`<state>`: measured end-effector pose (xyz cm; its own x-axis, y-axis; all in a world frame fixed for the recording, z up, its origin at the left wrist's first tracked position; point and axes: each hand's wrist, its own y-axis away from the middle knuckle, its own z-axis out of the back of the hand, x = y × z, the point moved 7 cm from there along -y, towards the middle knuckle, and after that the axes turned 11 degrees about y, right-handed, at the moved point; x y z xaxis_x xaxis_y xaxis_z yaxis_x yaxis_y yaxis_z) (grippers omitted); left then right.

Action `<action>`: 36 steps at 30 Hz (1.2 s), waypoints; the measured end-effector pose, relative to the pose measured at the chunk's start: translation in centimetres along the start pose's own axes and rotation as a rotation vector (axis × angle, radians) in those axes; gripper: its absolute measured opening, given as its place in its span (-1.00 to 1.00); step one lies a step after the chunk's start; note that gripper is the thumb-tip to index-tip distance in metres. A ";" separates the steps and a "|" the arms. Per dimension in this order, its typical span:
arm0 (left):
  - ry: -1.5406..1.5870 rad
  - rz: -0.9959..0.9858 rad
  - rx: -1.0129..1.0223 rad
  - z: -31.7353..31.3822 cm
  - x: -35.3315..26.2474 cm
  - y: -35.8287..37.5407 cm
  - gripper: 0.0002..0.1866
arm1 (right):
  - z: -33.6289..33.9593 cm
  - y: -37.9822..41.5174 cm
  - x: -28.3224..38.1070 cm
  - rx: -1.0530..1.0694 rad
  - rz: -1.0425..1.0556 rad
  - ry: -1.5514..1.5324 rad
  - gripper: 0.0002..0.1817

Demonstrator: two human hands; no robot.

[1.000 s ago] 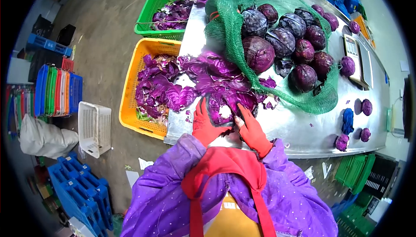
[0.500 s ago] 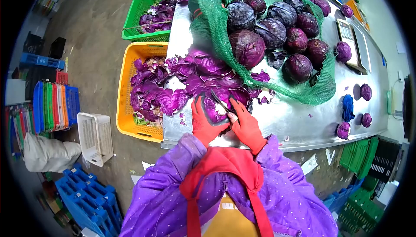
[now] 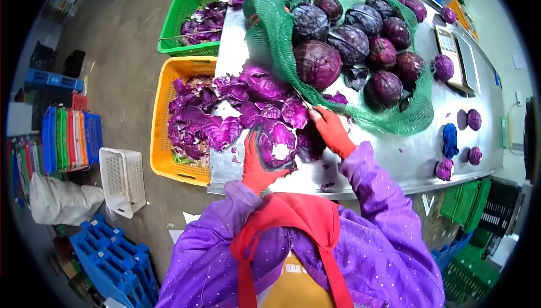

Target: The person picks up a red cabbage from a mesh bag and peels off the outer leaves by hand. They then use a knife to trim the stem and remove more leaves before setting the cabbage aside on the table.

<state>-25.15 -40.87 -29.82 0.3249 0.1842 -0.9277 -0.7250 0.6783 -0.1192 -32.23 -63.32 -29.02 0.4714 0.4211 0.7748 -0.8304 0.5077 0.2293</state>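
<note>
A purple cabbage (image 3: 277,142) with a pale cut stem lies near the table's front edge, gripped on its left side by my gloved left hand (image 3: 258,164). My right hand (image 3: 332,130), in a red glove, is closed around a knife (image 3: 305,102) whose blade points up and left, beside the green net. Loose purple leaves (image 3: 265,84) are heaped behind the cabbage, and a darker leaf (image 3: 309,143) sits just to its right. Several whole cabbages (image 3: 317,64) rest in the open green net bag (image 3: 408,118).
A yellow crate (image 3: 159,133) and a green crate (image 3: 173,20), both holding leaves, stand left of the metal table (image 3: 372,164). A scale (image 3: 453,60), small cabbages (image 3: 474,120) and a blue cloth (image 3: 450,140) are on the right. A white crate (image 3: 122,182) stands on the floor.
My right hand with the knife has moved away from the cabbage, up and right. The cabbage's cut stem now shows, while my left hand stays at its left side.
</note>
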 end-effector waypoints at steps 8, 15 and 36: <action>0.445 0.348 -0.213 -0.1 3.4 2.1 0.27 | -5.7 5.5 -2.6 0.029 -0.220 -0.812 -0.53; 0.460 0.330 -0.234 -0.1 3.9 2.3 0.24 | -7.0 4.3 0.3 0.056 -0.202 -0.412 -0.50; 0.277 0.080 0.128 0.3 1.2 1.0 0.37 | -1.8 4.1 -4.0 -0.055 -0.291 -0.197 -0.67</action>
<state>-25.30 -39.76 -30.94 0.0795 0.0520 -0.9955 -0.6536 0.7568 -0.0127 -37.01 -61.58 -32.26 0.6149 0.1027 0.7819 -0.6505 0.6267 0.4292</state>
